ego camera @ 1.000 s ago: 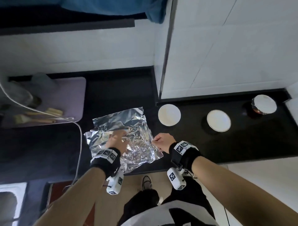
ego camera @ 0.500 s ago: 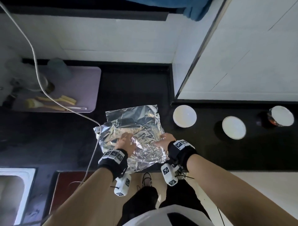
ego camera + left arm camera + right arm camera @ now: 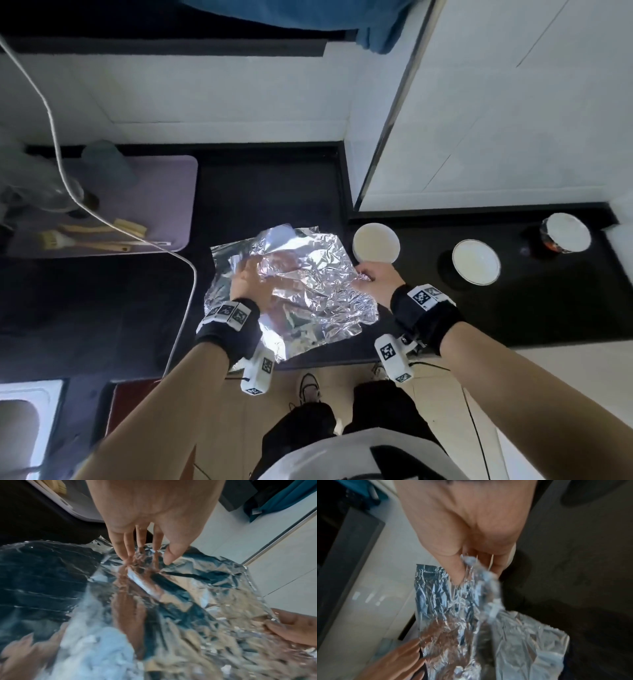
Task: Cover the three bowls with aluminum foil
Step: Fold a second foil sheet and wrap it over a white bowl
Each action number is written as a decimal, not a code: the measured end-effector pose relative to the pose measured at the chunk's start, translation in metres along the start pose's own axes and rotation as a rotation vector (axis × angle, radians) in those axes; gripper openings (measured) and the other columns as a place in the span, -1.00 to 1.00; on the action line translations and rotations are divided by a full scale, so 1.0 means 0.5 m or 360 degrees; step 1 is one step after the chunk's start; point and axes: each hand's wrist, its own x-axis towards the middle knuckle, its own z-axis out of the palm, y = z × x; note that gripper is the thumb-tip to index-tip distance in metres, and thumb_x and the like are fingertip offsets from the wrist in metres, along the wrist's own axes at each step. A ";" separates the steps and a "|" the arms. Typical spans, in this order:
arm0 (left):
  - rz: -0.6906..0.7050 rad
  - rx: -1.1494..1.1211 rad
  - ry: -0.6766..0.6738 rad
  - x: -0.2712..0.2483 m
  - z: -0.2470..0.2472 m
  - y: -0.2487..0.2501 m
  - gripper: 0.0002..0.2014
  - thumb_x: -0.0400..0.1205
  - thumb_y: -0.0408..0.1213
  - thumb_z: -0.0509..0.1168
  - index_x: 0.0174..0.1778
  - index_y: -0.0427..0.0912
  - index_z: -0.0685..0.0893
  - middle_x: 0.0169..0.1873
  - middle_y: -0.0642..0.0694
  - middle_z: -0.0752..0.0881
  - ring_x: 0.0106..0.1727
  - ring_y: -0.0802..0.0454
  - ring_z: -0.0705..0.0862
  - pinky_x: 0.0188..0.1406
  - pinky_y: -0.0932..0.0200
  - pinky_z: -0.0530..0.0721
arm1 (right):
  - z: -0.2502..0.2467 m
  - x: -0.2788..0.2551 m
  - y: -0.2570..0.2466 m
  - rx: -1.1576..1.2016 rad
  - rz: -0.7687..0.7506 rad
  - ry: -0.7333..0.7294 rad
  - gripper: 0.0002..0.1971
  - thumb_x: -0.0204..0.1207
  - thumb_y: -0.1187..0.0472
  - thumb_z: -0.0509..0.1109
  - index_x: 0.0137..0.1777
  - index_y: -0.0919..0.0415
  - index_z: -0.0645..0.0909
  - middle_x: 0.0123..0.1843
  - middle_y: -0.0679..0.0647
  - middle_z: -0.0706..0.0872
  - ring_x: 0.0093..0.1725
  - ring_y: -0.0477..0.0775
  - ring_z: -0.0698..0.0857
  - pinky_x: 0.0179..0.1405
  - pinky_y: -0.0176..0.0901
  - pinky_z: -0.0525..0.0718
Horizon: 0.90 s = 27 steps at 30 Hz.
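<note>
Your left hand presses flat on the crinkled aluminum foil sheet by the counter front edge while your right hand pinches its right edge; it's light and tear-prone, so grip edges gently.

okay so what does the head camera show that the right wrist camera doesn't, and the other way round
Only the head view shows the three bowls and, all uncovered, set in a row on the black counter to the right of the foil, plus the purple mat with brushes.

Only the right wrist view shows the grip up close: the thumb and fingers pinch a bunched foil edge.

Both show the crinkled foil sheet, the right hand at its edge and the left hand on it.
</note>
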 end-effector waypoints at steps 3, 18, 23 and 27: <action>-0.0045 0.0107 0.0168 0.009 -0.003 -0.021 -0.36 0.60 -0.02 0.38 0.57 -0.10 0.35 0.54 -0.30 0.32 0.44 -0.31 0.47 0.44 -0.21 0.50 | -0.023 -0.005 0.019 0.0154 0.0016 0.0078 -0.82 0.51 0.21 0.51 0.02 0.30 0.72 0.00 0.16 0.76 0.02 0.09 0.67 0.09 -0.08 0.58; -0.0032 -0.0957 -0.0155 -0.013 -0.027 -0.044 -0.67 0.59 -0.12 0.43 0.11 -0.29 0.65 -0.13 -0.13 0.78 -0.22 0.04 0.70 -0.20 0.19 0.69 | -0.028 -0.027 0.078 0.0684 0.0329 0.0294 -0.87 0.54 0.44 0.41 0.06 0.36 0.69 -0.35 0.05 0.65 -0.39 -0.03 0.51 -0.19 -0.16 0.60; 0.0024 -0.1056 -0.0284 -0.011 -0.029 -0.027 -0.80 0.59 -0.16 0.43 -0.26 -0.18 0.65 -0.43 -0.04 0.62 -0.36 0.06 0.52 -0.22 0.16 0.59 | -0.036 -0.039 0.110 0.0694 0.0410 0.0349 -0.90 0.50 0.46 0.45 -0.02 0.32 0.69 -0.33 0.10 0.73 -0.48 -0.10 0.60 -0.42 -0.27 0.63; 0.0002 -0.1148 -0.0292 0.003 -0.029 -0.023 -0.69 0.56 -0.16 0.48 -0.44 -0.10 0.57 -0.52 -0.01 0.49 -0.44 0.09 0.43 -0.28 0.22 0.51 | -0.041 -0.044 0.123 0.0753 0.0464 0.0348 -0.81 0.48 0.47 0.47 0.08 0.41 0.69 -0.28 0.14 0.76 -0.44 -0.06 0.65 -0.43 -0.29 0.67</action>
